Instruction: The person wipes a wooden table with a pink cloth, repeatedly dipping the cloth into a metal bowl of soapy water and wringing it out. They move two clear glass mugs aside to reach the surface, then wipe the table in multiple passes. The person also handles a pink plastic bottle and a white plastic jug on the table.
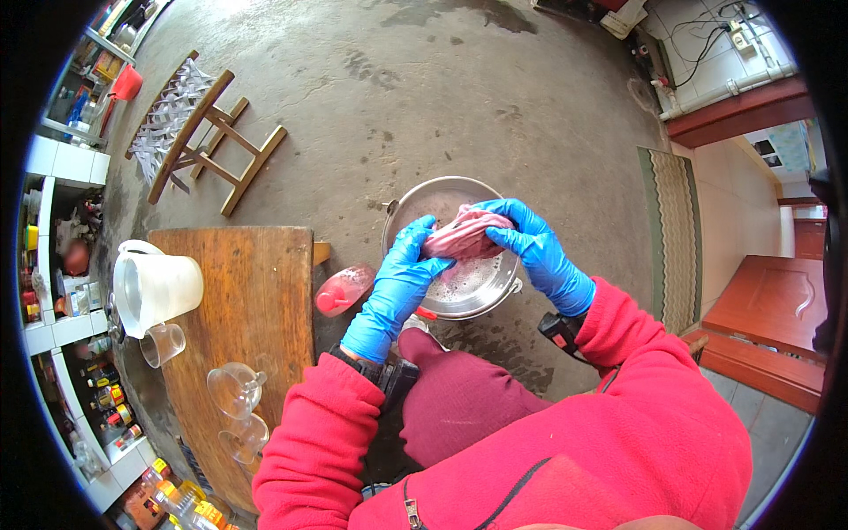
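Observation:
Both my hands wear blue gloves and hold a bunched pink cloth [465,231] between them. My left hand [412,261] grips its left end, and my right hand [533,243] closes on the right end. Directly beneath the cloth stands a round metal basin [473,305] with soapy, bubbly water in it. A clear bottle with a red cap [340,296] rests on the floor just left of the basin, beside my left wrist. Part of the basin is hidden by my hands and the cloth.
To the left is a wooden table [238,300] bearing a white plastic bucket [157,287], a clear cup [162,344] and clear glass vessels [237,390]. A wooden folding stool [208,128] lies beyond it. Shelves line the far left; a mat [671,238] lies by the right doorway.

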Action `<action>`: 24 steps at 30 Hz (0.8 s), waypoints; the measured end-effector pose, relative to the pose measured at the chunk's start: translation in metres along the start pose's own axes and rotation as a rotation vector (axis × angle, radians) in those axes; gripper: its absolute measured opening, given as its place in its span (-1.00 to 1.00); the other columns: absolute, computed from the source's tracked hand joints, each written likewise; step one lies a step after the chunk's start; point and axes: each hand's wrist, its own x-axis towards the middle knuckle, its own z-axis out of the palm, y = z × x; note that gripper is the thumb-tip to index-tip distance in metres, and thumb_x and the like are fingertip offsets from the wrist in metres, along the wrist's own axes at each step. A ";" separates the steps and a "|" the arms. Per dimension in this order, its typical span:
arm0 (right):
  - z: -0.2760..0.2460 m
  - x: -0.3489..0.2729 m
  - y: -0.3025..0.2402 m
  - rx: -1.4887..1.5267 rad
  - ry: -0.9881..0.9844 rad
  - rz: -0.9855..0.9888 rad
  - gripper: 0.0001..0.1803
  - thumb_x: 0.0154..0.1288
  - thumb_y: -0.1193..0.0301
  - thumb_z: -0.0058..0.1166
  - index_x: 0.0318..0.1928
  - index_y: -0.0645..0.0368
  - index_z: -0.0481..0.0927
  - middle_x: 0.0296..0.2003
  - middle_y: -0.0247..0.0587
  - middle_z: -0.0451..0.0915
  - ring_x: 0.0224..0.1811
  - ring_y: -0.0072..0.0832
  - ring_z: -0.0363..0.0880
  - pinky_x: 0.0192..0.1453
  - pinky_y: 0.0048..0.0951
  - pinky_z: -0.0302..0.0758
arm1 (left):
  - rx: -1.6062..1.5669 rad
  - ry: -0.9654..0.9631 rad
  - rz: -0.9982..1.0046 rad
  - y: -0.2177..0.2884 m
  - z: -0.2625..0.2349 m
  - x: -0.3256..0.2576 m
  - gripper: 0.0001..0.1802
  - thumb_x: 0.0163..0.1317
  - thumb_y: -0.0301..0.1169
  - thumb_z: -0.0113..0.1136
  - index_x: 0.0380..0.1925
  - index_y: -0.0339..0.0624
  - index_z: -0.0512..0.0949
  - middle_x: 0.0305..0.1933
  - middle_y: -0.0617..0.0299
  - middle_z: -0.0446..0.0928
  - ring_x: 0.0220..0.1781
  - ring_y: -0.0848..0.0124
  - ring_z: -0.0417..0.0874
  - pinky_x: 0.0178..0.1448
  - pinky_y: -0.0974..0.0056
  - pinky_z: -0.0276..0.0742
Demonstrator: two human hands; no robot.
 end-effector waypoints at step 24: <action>0.048 0.014 0.055 0.214 0.381 0.055 -0.87 0.37 0.39 0.16 -0.15 0.16 0.60 -0.25 -0.35 0.60 -0.18 -0.60 0.55 -0.04 -0.51 0.50 | 0.390 -0.420 -0.221 0.062 0.017 0.005 -0.51 0.24 -0.30 0.26 0.13 -0.22 0.41 -0.01 -0.13 0.60 0.04 0.01 0.65 0.10 0.09 0.54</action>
